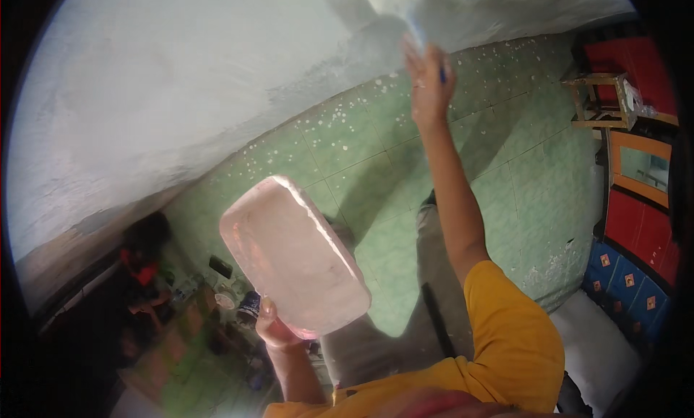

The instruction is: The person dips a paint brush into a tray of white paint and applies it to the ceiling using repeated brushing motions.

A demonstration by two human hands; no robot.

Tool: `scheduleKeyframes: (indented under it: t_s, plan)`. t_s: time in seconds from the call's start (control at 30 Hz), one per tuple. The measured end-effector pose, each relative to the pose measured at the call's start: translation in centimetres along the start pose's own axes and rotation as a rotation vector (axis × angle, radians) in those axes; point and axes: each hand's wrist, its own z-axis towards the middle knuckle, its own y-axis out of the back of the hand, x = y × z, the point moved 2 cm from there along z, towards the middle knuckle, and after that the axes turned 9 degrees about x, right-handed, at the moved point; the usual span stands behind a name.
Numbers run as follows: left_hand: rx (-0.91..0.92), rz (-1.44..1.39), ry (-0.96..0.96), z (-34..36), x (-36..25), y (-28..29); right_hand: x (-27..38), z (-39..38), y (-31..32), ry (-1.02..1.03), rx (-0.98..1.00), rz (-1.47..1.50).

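Note:
A pale pink tray [293, 248], with white residue along its right rim, is held near its lower end by my left hand [275, 320], thumb on top. My right hand [432, 85] is raised to the upper middle, closed around a blue-handled tool [416, 29], apparently a brush. The tool's light head is blurred against the white wall [144, 71], which has rough, patchy grey areas. I cannot tell whether it touches the wall.
Green tiles [361, 172] with white spots lie below. A wooden stool [600, 100], red panels [640, 230], a mirror [643, 165] and grey bedding [589, 346] are at right. At lower left, a person in red [134, 266] is near cluttered items [224, 299].

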Motion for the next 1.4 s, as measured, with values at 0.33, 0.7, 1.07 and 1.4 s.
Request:
scheduleKeyframes:
  t_s: [0.33,0.7,1.07,1.4]
  plan:
    - [0.003,-0.017,-0.082,1.5,2.7,3.5,-26.1,-3.0,13.0,-0.26,-0.212,0.063]
    - [-0.04,0.002,-0.097,2.2,3.8,5.6,-28.6,1.4,14.8,-0.324,-0.26,-0.209]
    - [0.025,-0.104,-0.023,-1.5,-2.0,-0.5,7.4,-0.4,-4.2,-0.002,0.033,-0.119]
    - [0.057,-0.085,-0.096,-1.2,-1.4,1.5,-8.2,-0.7,3.6,-0.066,-0.043,0.094]
